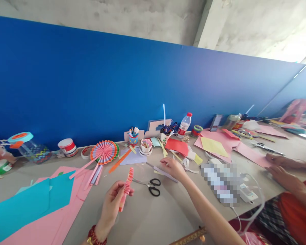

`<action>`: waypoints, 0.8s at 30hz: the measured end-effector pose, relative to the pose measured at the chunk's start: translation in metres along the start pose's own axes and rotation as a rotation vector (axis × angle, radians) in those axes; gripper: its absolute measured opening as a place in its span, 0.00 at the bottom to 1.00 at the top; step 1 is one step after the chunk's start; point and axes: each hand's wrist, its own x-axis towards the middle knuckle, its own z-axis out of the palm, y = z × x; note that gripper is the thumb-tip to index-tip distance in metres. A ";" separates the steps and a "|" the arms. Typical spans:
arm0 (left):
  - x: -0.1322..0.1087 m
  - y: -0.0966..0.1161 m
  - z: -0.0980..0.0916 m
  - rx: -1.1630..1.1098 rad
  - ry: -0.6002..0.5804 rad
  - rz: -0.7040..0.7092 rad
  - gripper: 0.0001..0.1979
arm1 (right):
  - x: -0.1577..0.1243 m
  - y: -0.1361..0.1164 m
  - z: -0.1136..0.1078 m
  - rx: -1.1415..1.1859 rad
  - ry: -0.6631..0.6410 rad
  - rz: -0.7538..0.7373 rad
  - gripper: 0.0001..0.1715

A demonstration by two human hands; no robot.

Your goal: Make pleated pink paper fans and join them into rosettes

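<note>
My left hand point(112, 201) is closed around a pleated pink paper strip point(128, 186), held upright above the table. My right hand point(172, 167) reaches forward over the table, fingers curled onto a thin pale strip point(161, 171) lying there. Black-handled scissors point(152, 186) lie between my two hands. A round pleated paper fan point(103, 152) on pink sticks rests further back on the left.
Pink and turquoise paper sheets point(38, 204) cover the left front. Cups with pens point(133, 136), a water bottle point(185, 124), tape rolls and red, yellow and pink sheets point(214, 146) line the blue partition. Another person's hands point(280, 166) rest at the right.
</note>
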 end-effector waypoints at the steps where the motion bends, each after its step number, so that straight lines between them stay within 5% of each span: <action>1: 0.000 -0.001 -0.001 0.010 0.000 0.000 0.14 | 0.004 -0.005 0.004 -0.026 -0.009 -0.015 0.12; 7: 0.003 -0.007 -0.008 0.034 0.010 0.010 0.16 | 0.015 -0.009 0.009 -0.179 -0.013 -0.039 0.12; 14: 0.004 -0.007 -0.004 0.057 0.010 -0.012 0.16 | 0.044 0.053 -0.032 -0.422 0.202 0.278 0.21; 19: 0.006 -0.004 -0.006 0.043 0.032 -0.007 0.17 | 0.062 0.079 -0.046 -0.497 0.211 0.371 0.13; 24: 0.007 0.000 -0.006 0.036 0.044 0.014 0.17 | 0.059 0.095 -0.078 -0.532 0.397 0.434 0.20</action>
